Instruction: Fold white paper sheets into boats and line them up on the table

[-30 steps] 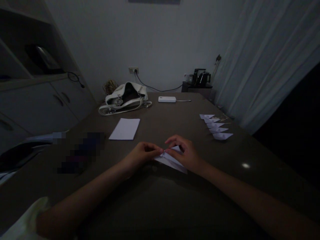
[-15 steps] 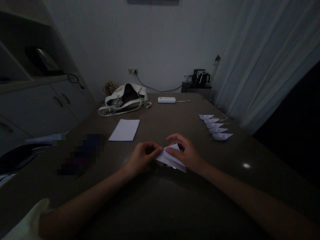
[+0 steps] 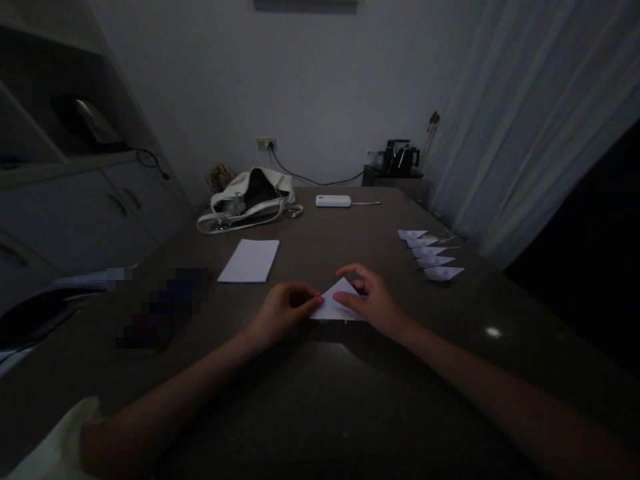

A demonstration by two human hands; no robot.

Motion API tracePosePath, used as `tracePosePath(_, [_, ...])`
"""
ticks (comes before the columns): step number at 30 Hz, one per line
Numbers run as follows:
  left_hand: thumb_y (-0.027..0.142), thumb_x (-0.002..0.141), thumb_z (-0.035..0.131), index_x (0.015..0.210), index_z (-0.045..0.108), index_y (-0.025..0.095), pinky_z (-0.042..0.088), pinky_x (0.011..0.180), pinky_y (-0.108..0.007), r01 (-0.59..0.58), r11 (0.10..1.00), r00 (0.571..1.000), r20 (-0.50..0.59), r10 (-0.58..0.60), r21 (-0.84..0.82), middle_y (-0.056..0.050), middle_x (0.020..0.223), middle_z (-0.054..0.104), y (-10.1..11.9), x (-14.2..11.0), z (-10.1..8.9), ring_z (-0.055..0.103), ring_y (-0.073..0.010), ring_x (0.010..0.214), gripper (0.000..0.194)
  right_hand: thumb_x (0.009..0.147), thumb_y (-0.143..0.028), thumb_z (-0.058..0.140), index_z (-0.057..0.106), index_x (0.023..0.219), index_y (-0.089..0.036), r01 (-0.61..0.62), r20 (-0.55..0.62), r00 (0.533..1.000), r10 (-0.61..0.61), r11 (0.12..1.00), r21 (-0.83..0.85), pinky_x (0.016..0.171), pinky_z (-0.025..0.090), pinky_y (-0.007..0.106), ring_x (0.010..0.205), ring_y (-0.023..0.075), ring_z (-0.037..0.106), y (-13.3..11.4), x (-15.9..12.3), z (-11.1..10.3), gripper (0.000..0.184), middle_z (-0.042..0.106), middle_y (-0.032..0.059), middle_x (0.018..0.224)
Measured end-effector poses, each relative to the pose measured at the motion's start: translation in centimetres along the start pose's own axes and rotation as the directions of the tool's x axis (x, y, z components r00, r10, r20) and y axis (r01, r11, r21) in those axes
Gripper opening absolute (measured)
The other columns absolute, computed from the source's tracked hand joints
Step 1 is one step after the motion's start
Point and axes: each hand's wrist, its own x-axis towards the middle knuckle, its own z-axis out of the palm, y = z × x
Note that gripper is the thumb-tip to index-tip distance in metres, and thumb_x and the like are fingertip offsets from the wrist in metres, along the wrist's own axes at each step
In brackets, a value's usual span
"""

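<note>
2 hands (image 3: 283, 308) (image 3: 380, 305) hold paper (image 3: 330, 309) (folded).

Plain white folded paper (image 3: 334, 307), white paper stack (image 3: 250, 261), dark brown table (image 3: 320, 400), cream-white handbag (image 3: 255, 190)

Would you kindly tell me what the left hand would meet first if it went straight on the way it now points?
The left hand would first meet the folded paper, which its fingers pinch; just beyond, roughly in line, is the right hand, though depth is hard to judge.
</note>
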Motion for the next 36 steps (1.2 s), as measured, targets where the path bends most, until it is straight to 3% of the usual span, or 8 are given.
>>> tracePosePath(5, [0.040,0.076,0.061,0.083,0.063,0.011,0.042,0.054,-0.023,0.020,0.998,0.988,-0.153,-0.029,-0.054,-0.004,0.072,0.064,-0.1,0.2,-0.4,0.058,-0.0156,0.065,0.029,0.070,-0.032,0.069,0.053,0.100,-0.019,-0.105,-0.092,0.988,0.122,0.980,0.169,0.048,0.043,0.023,0.055,0.0121,0.057,-0.1,0.5,-0.5,0.037,0.064,0.0009,0.071])
tracePosePath(10, [0.040,0.075,0.061,0.080,0.061,0.012,0.041,0.056,-0.024,0.016,0.998,0.979,-0.203,-0.029,-0.066,-0.003,0.071,0.061,-0.3,0.4,-0.6,0.057,-0.0154,0.065,0.029,0.067,-0.035,0.071,0.055,0.084,-0.018,-0.131,-0.158,0.974,0.161,0.974,0.186,0.049,0.044,0.024,0.050,0.0114,0.055,0.4,0.8,-1.0,0.028,0.061,-0.0011,0.061])
tracePosePath(19, [0.043,0.076,0.059,0.087,0.065,0.011,0.042,0.057,-0.024,0.047,0.992,0.993,-0.105,-0.060,-0.117,-0.006,0.080,0.066,-0.1,0.2,-0.3,0.058,-0.0165,0.069,0.034,0.068,-0.032,0.069,0.060,0.080,-0.019,0.004,-0.196,0.980,0.023,0.991,0.135,0.054,0.045,0.024,0.056,0.0115,0.057,0.3,0.9,-1.1,0.020,0.064,-0.0002,0.068])
tracePosePath(26, [0.043,0.075,0.062,0.086,0.066,0.012,0.042,0.059,-0.024,0.046,0.989,0.990,-0.127,-0.064,-0.143,-0.005,0.080,0.068,-0.2,0.2,-0.5,0.059,-0.0173,0.070,0.033,0.074,-0.039,0.063,0.060,0.068,-0.018,0.003,-0.160,0.987,0.030,0.980,0.201,0.054,0.042,0.024,0.059,0.0113,0.053,-0.4,0.7,-1.0,0.023,0.057,-0.0008,0.064])
tracePosePath(29, [0.042,0.075,0.061,0.084,0.066,0.011,0.042,0.058,-0.025,0.031,0.995,0.991,-0.123,-0.043,-0.099,-0.005,0.076,0.067,0.0,0.1,-0.6,0.059,-0.0174,0.068,0.033,0.072,-0.040,0.066,0.061,0.064,-0.017,-0.092,-0.117,0.984,0.136,0.943,0.320,0.058,0.043,0.024,0.062,0.0116,0.053,-0.2,0.8,-1.1,0.025,0.057,-0.0001,0.065])
tracePosePath(32, [0.042,0.076,0.060,0.084,0.066,0.010,0.043,0.059,-0.025,0.002,0.997,0.992,-0.124,-0.012,-0.075,-0.006,0.076,0.066,-0.1,0.2,-0.7,0.058,-0.0177,0.069,0.033,0.063,-0.032,0.075,0.063,0.070,-0.017,-0.219,0.007,0.971,0.239,0.875,0.432,0.064,0.046,0.026,0.069,0.0128,0.056,0.1,0.9,-1.3,0.020,0.060,0.0011,0.074])
tracePosePath(36, [0.041,0.076,0.060,0.085,0.065,0.010,0.043,0.059,-0.025,-0.012,0.995,0.991,-0.133,-0.001,-0.098,-0.006,0.076,0.065,-0.5,0.4,-0.9,0.058,-0.0172,0.068,0.032,0.065,-0.035,0.074,0.066,0.077,-0.016,-0.305,0.118,0.952,0.282,0.846,0.438,0.068,0.048,0.029,0.073,0.0140,0.058,0.7,0.9,-1.4,0.025,0.064,0.0043,0.080])
